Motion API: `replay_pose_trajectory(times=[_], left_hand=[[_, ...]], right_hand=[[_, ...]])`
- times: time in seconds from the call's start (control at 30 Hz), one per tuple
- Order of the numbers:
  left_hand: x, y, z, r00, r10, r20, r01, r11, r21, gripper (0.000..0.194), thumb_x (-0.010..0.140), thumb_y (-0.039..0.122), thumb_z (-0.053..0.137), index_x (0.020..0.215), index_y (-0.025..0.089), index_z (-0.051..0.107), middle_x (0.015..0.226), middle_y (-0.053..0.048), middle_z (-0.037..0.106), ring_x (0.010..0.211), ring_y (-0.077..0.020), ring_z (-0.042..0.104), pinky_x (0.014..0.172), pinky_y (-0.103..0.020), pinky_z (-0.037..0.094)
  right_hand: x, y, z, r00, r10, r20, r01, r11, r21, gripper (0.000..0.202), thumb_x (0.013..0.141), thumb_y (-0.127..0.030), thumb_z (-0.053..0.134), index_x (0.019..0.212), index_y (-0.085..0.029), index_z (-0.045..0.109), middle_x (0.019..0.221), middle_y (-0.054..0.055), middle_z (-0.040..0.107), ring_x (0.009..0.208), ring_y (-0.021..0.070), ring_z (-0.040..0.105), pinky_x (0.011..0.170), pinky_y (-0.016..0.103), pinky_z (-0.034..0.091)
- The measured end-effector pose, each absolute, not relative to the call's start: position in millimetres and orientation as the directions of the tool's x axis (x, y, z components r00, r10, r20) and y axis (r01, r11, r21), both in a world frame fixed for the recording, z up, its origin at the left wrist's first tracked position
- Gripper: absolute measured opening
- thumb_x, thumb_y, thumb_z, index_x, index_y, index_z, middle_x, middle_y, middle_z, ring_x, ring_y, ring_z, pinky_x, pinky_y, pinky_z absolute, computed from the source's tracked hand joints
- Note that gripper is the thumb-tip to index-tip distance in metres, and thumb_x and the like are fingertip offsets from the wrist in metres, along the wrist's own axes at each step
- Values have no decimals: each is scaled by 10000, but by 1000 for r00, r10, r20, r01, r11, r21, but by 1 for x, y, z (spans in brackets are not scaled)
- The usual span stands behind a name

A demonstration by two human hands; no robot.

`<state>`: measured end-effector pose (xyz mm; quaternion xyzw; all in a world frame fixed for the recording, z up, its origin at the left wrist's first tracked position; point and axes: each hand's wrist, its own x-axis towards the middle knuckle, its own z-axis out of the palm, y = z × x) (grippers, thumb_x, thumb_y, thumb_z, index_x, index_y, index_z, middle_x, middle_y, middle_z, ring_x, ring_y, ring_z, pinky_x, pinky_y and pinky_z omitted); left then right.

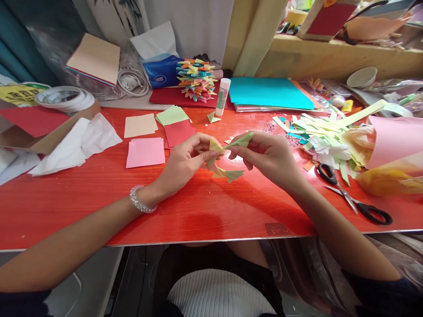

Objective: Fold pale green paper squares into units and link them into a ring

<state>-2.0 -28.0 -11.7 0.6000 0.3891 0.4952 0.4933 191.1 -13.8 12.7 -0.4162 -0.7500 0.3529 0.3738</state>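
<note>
Here you are, both hands up over the red table (198, 220), and it all hangs on one line: the nine-to-three line between your fingertips. Your left hand (187, 165) pinches a yellow folded piece (216, 146), thumb and fingers pressed firmly on it. Across at three o'clock, your right hand (274, 154) has its own pinch, clamped on a green folded piece (243, 140). Look at that long axis: narrow end pointing to eight o'clock, straight at the yellow, broad end flaring off to two. The narrow tip reaches the yellow fold's edge; whether it sits inside or merely touches, you can't tell from here. Yellow is the left hand's, green the right's, each nearest its own. And beneath, a curved run of folded paper (220, 171) dangles at five o'clock from your left fingertips, its green end aimed at three. Beyond, at twelve, the glue stick (222, 97) stands upright, a small green fold (213, 117) lying just beside its foot.
</note>
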Motion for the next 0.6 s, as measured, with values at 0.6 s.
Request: replay_pose_trajectory(times=[0.6], left_hand=[[-4,-31,-13,256,927,276,102,-310,945,153,852,347,635,906,207,606,861,3,685,652,-122,667,686,-275,543]], right_hand=[[195,-12,12,-405,872,276,496,463,-735,153,875,-332,615,864,-197,685,651,3,634,495,91,499,493,270,391]])
